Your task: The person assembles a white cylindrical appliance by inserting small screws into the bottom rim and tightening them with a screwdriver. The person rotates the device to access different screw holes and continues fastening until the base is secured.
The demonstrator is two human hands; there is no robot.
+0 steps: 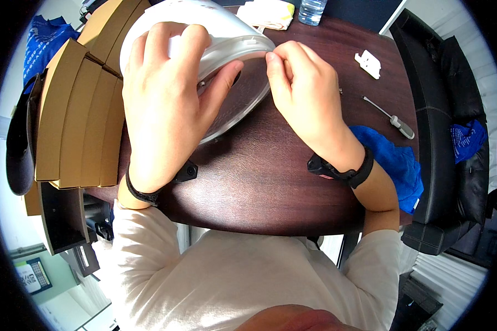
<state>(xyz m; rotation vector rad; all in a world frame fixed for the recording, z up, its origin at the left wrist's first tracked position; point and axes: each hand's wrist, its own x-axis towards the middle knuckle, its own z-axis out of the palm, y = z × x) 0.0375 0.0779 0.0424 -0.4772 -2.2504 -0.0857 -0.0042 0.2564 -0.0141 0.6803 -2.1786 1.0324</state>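
Observation:
A rounded white plastic housing (226,22) lies tipped at the far left of the dark table, with a clear ring-shaped rim (229,124) towards me. My left hand (168,94) grips the housing, its fingers over the outer wall and its thumb in the ring's opening. At the ring's right edge, my right hand (309,77) is closed in a pinch, thumb against bent fingers. Whether anything small sits between those fingertips is hidden. A black band with a small black module is on each wrist.
Cardboard boxes (74,121) crowd the left side. On the right are a screwdriver (392,118), a small white plastic part (368,64) and a crumpled blue cloth (397,171). A water bottle (311,12) and a folded towel (266,14) stand at the back. A black sofa (433,121) lies beyond.

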